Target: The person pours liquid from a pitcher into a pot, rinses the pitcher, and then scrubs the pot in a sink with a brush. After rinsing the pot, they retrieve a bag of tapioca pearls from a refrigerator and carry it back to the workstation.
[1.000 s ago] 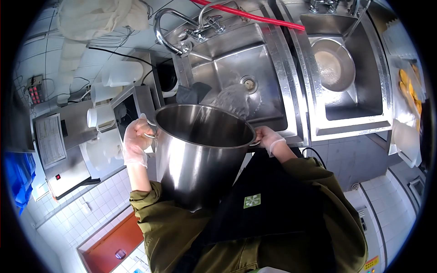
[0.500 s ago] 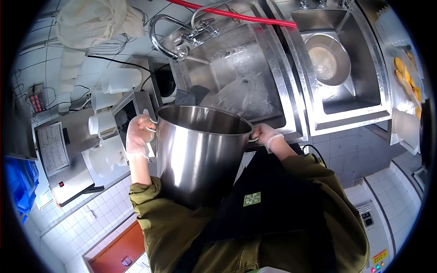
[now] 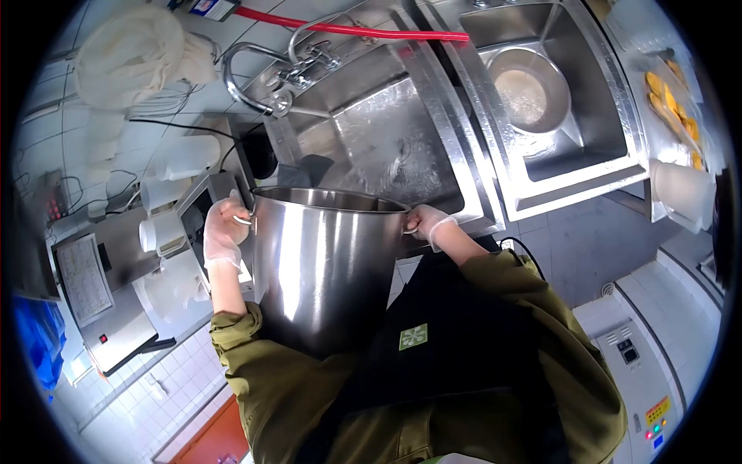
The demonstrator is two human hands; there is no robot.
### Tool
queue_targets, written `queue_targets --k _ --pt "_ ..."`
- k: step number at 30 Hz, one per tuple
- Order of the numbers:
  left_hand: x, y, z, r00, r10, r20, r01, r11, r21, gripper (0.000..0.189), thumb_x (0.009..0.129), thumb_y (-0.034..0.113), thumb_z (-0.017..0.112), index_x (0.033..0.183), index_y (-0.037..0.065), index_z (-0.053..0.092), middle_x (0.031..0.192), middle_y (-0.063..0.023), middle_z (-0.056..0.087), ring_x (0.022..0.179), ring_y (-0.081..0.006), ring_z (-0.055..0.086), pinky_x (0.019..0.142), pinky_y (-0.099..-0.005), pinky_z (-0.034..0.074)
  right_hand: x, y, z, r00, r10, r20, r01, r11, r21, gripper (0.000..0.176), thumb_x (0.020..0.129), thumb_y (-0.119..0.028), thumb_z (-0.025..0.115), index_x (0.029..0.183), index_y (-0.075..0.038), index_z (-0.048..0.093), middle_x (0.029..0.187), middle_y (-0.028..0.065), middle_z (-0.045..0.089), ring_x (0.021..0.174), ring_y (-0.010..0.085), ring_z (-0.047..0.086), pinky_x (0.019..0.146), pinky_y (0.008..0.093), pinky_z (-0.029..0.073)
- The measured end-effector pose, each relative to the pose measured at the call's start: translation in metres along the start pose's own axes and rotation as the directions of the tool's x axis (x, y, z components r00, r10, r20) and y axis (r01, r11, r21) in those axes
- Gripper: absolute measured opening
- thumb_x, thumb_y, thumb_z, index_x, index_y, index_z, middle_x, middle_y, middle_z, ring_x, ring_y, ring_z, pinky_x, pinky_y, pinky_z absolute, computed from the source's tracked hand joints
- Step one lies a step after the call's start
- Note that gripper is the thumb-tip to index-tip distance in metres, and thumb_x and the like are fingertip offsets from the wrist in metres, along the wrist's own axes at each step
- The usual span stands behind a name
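A tall stainless steel stockpot (image 3: 325,271) hangs between my hands in front of my apron, its mouth facing the sink side. My left hand (image 3: 226,230), in a clear glove, is closed around one loop handle near the rim. On the opposite handle my right hand (image 3: 427,224), also gloved, is closed too. The pot's rim overlaps the near edge of a large steel sink (image 3: 371,116) with a wet bottom. Only a narrow strip of the pot's inside shows, and its contents are hidden.
A second sink (image 3: 591,100) at right holds a round metal pot (image 3: 563,97) of cloudy liquid. A curved faucet (image 3: 236,73) and red hose (image 3: 348,31) are behind. White plastic jugs (image 3: 161,232) and a steel appliance (image 3: 116,263) stand at left. A control-panel machine (image 3: 638,379) is lower right.
The view has shifted, so the sinks sit further left. The stockpot's mouth shows less of its inside than before. Both hands keep hold of its handles.
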State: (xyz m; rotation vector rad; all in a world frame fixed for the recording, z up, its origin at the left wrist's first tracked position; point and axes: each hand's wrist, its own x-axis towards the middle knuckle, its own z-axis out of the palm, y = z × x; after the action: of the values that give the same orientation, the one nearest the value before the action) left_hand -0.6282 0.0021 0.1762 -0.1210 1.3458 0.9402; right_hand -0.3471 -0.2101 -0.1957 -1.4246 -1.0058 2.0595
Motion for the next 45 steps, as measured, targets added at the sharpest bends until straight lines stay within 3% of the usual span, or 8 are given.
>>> queue_targets --k 6,15,19,22,25,27,34,45 --pt "0.008 0.008 -0.011 0.994 -0.071 0.084 0.080 0.991 -0.107 0.014 0.085 0.001 0.029 0.080 0.005 0.042 0.047 0.0045 0.033 0.037 -0.0087 0.032 0.048 -0.0254 0.034 0.008 -0.008 0.005 0.997 -0.014 0.079 -0.005 0.973 0.232 0.016 0.071 0.008 0.038 0.063 -0.006 0.040 0.052 0.0008 0.029 0.042 0.0115 0.031 0.042 0.0217 0.025" --pt "0.001 -0.002 0.003 0.995 0.094 -0.038 -0.087 0.985 0.151 0.023 0.084 0.004 0.034 0.062 0.009 0.041 0.048 0.0026 0.039 0.040 -0.0102 0.041 0.051 -0.0261 0.040 0.015 0.005 0.000 0.995 0.033 0.097 -0.045 0.991 0.127 0.007 0.064 -0.002 0.065 0.070 -0.005 0.062 0.067 0.0062 0.061 0.065 0.0168 0.058 0.060 0.0277 0.045" --pt "0.006 0.000 -0.010 0.992 0.122 -0.042 -0.117 0.986 0.115 0.023 0.083 0.006 0.038 0.061 0.009 0.041 0.048 0.0012 0.041 0.042 -0.0128 0.043 0.051 -0.0263 0.040 -0.072 -0.119 -0.011 0.999 0.044 -0.015 -0.046 0.894 -0.445 0.010 0.065 0.000 0.063 0.074 -0.002 0.060 0.073 0.0085 0.061 0.069 0.0181 0.059 0.062 0.0269 0.046" --pt "-0.014 -0.011 -0.004 0.974 0.224 -0.027 -0.214 0.956 0.200 0.025 0.084 0.008 0.037 0.060 0.010 0.041 0.047 0.0013 0.040 0.042 -0.0139 0.041 0.050 -0.0272 0.040 -0.007 -0.027 -0.005 0.977 0.205 0.063 -0.214 0.944 0.250 0.007 0.068 0.004 0.056 0.074 0.000 0.056 0.065 0.0087 0.054 0.060 0.0190 0.053 0.058 0.0260 0.043" --pt "-0.026 -0.012 -0.014 0.979 0.203 0.018 -0.203 0.969 0.143 0.026 0.085 0.009 0.036 0.059 0.010 0.043 0.047 0.0020 0.040 0.042 -0.0140 0.042 0.050 -0.0273 0.040 -0.019 -0.054 -0.006 0.785 0.518 0.338 -0.413 0.032 0.910 0.005 0.071 0.005 0.049 0.073 0.000 0.052 0.059 0.0080 0.044 0.051 0.0187 0.044 0.052 0.0252 0.040" --pt "-0.044 -0.019 -0.014 0.970 0.241 -0.010 -0.237 0.962 0.132 0.027 0.085 0.009 0.036 0.059 0.010 0.043 0.047 0.0022 0.040 0.043 -0.0138 0.043 0.050 -0.0270 0.041 -0.025 -0.076 0.003 0.875 0.475 0.099 -0.370 0.523 0.767 0.021 0.075 0.004 0.039 0.061 -0.010 0.035 0.053 0.0009 0.032 0.040 0.0109 0.029 0.037 0.0232 0.023" --pt "-0.112 -0.043 -0.073 0.947 0.321 -0.019 -0.322 0.945 -0.059 0.013 0.084 0.008 0.043 0.086 -0.001 0.052 0.051 0.0040 0.041 0.044 -0.0073 0.040 0.049 -0.0207 0.039 -0.047 -0.107 0.014 0.862 0.470 0.189 -0.389 0.376 0.841 0.014 0.080 -0.010 0.042 0.077 -0.004 0.054 0.072 0.0075 0.057 0.072 0.0206 0.059 0.059 0.0273 0.046" --pt "-0.266 -0.160 -0.318 0.750 0.545 -0.374 -0.643 0.734 -0.220 0.011 0.081 0.014 0.055 0.084 0.003 0.055 0.065 -0.0002 0.057 0.042 -0.0040 0.042 0.040 -0.0120 0.035 -0.160 -0.220 0.132 0.989 0.139 0.050 -0.145 0.856 0.497 0.015 0.085 -0.021 0.046 0.082 -0.008 0.053 0.054 -0.0065 0.037 0.041 0.0062 0.031 0.036 0.0200 0.023"
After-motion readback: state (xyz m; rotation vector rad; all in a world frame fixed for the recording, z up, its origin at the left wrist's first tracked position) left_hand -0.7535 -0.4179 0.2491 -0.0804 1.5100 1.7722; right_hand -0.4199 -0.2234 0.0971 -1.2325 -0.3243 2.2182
